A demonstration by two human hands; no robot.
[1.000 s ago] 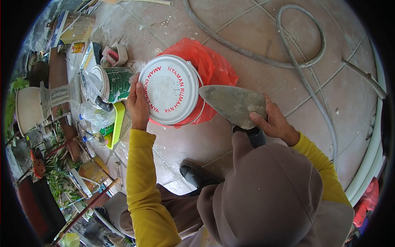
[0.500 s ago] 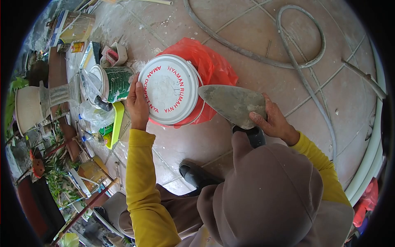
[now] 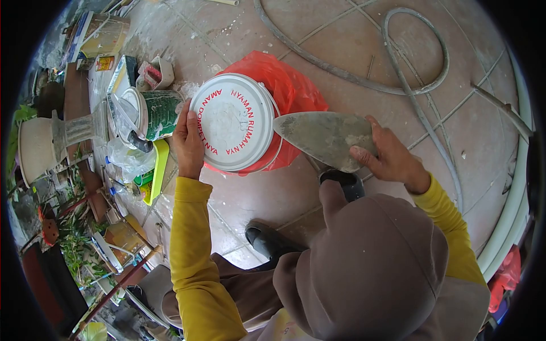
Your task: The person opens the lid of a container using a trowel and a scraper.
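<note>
A white bucket (image 3: 233,128) with a round lid printed in red letters stands on the tiled floor. My left hand (image 3: 189,139) grips its left edge, thumb resting on the lid's rim. In my right hand (image 3: 396,156) is a trowel (image 3: 318,135) with a cement-stained, pointed blade, held at its wide end. The blade's tip is right at the lid's right rim, and the trowel's handle is hidden. Around the far and right sides of the bucket spreads a red plastic bag (image 3: 298,85).
A green paint can (image 3: 162,113) with a putty knife (image 3: 124,116) on top stands left of the bucket, beside a lime-green tray (image 3: 160,170). A grey hose (image 3: 347,74) loops over the floor at the far right. Plants (image 3: 74,238) and clutter line the left.
My right hand has shifted slightly right and down along the trowel, with the tip staying near the lid's rim. My left hand keeps its place on the bucket.
</note>
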